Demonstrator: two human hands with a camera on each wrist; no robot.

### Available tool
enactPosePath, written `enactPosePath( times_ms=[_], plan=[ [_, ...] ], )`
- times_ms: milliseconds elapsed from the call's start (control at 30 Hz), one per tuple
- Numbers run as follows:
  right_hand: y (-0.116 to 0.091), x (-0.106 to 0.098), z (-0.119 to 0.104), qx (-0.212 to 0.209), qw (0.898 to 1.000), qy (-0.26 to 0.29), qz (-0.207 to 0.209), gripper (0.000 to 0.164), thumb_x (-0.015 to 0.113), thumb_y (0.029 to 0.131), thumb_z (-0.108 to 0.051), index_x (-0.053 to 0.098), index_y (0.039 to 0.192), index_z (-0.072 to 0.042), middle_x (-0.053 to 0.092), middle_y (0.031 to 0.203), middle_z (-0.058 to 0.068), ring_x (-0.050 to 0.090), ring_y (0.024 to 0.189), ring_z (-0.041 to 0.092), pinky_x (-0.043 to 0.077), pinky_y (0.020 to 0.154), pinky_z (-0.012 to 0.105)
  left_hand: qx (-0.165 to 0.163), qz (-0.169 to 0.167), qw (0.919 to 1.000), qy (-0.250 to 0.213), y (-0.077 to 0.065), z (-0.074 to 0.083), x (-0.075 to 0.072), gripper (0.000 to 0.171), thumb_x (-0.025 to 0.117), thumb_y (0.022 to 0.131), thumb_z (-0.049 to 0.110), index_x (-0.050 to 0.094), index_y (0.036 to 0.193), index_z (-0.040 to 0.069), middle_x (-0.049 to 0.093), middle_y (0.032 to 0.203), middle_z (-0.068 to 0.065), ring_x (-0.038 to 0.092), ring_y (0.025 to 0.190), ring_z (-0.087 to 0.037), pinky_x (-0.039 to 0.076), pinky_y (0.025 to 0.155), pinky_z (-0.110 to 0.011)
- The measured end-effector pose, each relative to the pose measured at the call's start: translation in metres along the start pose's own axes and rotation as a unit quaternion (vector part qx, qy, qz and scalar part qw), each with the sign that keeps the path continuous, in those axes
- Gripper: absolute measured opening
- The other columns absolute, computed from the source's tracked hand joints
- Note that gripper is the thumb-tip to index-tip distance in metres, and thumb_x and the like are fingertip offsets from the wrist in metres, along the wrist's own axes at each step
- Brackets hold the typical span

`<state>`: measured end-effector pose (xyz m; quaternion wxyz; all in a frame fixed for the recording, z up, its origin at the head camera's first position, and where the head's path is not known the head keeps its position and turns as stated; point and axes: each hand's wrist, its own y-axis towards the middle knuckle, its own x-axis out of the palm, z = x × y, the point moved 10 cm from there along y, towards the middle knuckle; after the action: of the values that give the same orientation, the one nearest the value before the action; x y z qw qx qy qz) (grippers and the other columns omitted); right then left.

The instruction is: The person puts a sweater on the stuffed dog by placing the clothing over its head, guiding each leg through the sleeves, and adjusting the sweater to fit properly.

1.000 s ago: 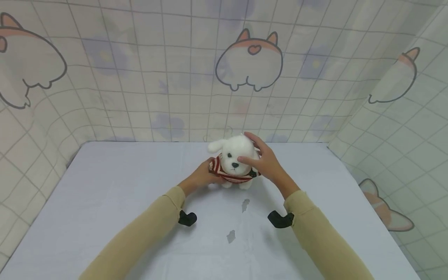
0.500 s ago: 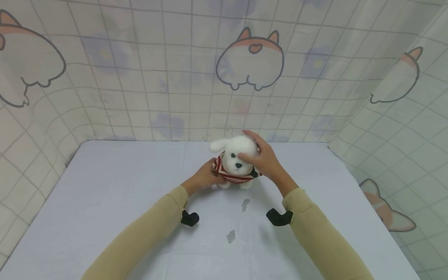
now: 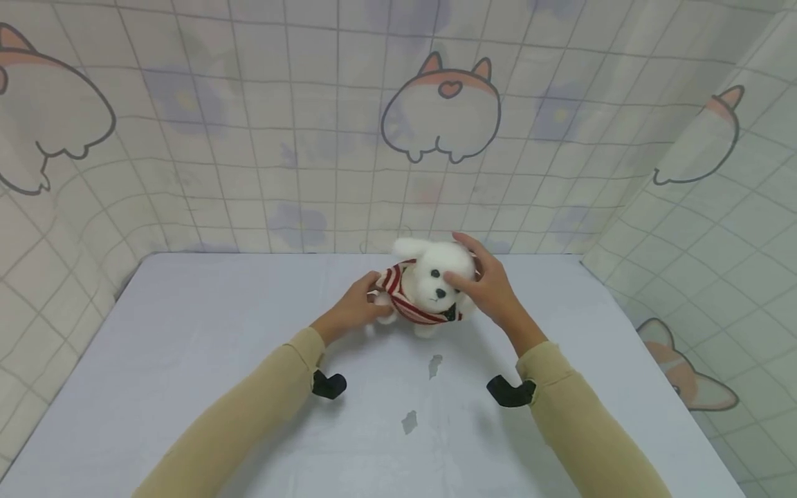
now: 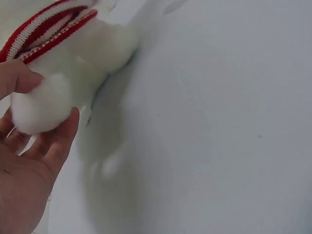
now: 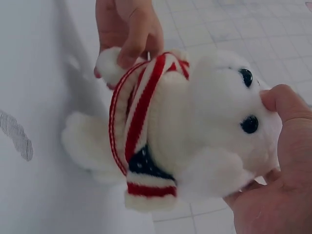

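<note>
A white plush dog [image 3: 452, 261] in a red-and-cream striped knit garment [image 3: 407, 302] sits on the table, its face towards me. My right hand [image 3: 495, 287] grips its head from the right, with the thumb beside an eye and the fingers behind the head. On the other side my left hand [image 3: 353, 304] pinches one round white paw [image 4: 41, 109] between thumb and fingers, as the left wrist view shows. A dark blue patch [image 5: 148, 163] on the garment shows in the right wrist view. The far side of the head is hidden by my right hand.
The dog stands near the back edge of the white-covered table [image 3: 218, 332]. Behind it hangs a checked curtain [image 3: 249, 173] with cartoon corgis, which also covers both sides. Two small grey marks, one of them a leaf-like mark [image 3: 409, 422], lie nearer me.
The plush dog has shifted right and tilted a little, with my right hand on its head. My left hand has gone from the garment's side to the paw.
</note>
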<state>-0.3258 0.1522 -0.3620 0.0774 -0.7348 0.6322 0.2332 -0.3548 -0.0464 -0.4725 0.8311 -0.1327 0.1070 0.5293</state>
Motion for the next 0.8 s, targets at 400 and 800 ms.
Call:
enactPosePath(
  times_ms=[400,800],
  plan=[
    [-0.014,-0.012,0.023,0.016,1.000,0.011,-0.003,0.070,0.067,0.089,-0.019,0.033,0.150,-0.027,0.037,0.149,0.012,0.045,0.135,0.034,0.040,0.108,0.055,0.048,0.028,0.9980,0.032,-0.008,0.031,-0.021,0.036,0.070,0.084,0.007,0.054,0.116,0.010,0.055,0.129,-0.008,0.055,0.116,-0.027,0.048,0.092,-0.036],
    [-0.028,-0.001,0.060,0.052,0.998,0.025,-0.026,0.073,0.065,0.087,-0.011,0.032,0.150,-0.026,0.038,0.145,0.014,0.048,0.130,0.037,0.039,0.108,0.055,0.054,0.035,0.9969,0.047,-0.011,0.049,-0.029,0.031,0.069,0.086,0.008,0.056,0.114,0.013,0.057,0.125,-0.006,0.057,0.115,-0.025,0.051,0.091,-0.038]
  ],
)
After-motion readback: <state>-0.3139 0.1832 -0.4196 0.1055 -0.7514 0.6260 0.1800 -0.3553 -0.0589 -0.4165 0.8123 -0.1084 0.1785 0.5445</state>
